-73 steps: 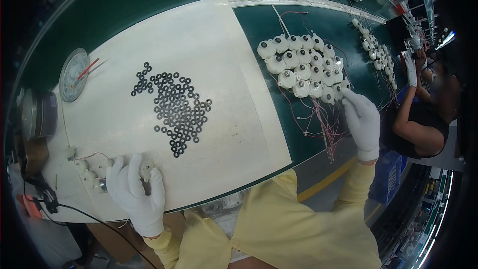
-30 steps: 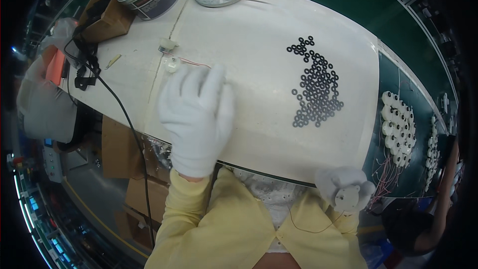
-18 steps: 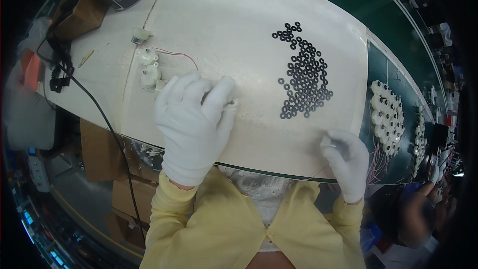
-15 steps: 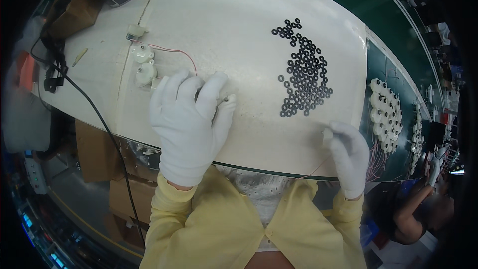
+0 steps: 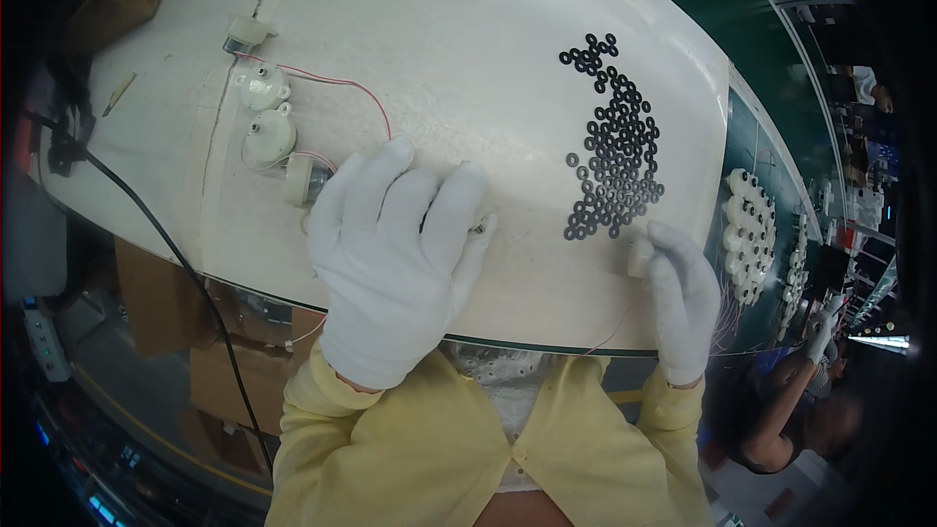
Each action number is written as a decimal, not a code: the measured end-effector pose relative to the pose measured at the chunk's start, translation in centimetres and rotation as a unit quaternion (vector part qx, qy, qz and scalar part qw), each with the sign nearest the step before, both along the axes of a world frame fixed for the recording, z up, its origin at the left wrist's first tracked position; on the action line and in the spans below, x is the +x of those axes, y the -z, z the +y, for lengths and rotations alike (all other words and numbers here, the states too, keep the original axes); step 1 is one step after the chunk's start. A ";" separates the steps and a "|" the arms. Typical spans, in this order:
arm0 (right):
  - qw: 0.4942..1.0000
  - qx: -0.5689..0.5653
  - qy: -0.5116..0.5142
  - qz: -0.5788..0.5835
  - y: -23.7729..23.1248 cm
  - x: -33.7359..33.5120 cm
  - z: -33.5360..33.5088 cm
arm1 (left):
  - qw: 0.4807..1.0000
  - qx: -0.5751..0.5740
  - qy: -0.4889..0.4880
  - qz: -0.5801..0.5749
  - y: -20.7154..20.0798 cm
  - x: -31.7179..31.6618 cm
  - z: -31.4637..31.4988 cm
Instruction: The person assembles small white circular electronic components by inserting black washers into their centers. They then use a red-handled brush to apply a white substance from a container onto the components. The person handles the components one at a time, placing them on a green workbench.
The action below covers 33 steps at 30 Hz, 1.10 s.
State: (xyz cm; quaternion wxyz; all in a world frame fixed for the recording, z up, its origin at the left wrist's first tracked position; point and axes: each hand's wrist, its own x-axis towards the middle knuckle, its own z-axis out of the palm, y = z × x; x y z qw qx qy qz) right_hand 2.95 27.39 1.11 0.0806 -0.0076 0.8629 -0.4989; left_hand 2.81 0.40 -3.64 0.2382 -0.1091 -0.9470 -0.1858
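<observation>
Pinching a wired white gearmotor (image 5: 640, 259) in the right hand (image 5: 685, 303), leaving its outward side uncovered; gripping a mostly hidden metal-tipped part (image 5: 478, 229) between left hand (image 5: 390, 254) fingers. Black rings (image 5: 622, 151) spread just beyond the right fingers, likely for easy reach.

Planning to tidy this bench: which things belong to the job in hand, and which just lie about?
Likely the job: white piece held in right hand; wired white parts; black rings; dark-topped white parts.
Likely lying about: yellowish sliver; cardboard boxes.
</observation>
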 end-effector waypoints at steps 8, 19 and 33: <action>0.973 0.173 -0.004 0.153 1.2 -0.7 -1.7 | 0.999 0.011 0.003 -0.031 -0.5 -0.1 0.0; 0.937 0.287 -0.018 0.199 1.1 -0.8 -3.2 | 0.999 0.015 0.011 -0.045 -0.5 -0.1 -0.1; 0.886 0.392 -0.131 0.209 -0.6 0.4 -2.9 | 1.000 -0.003 0.022 -0.018 -0.4 -0.1 -0.1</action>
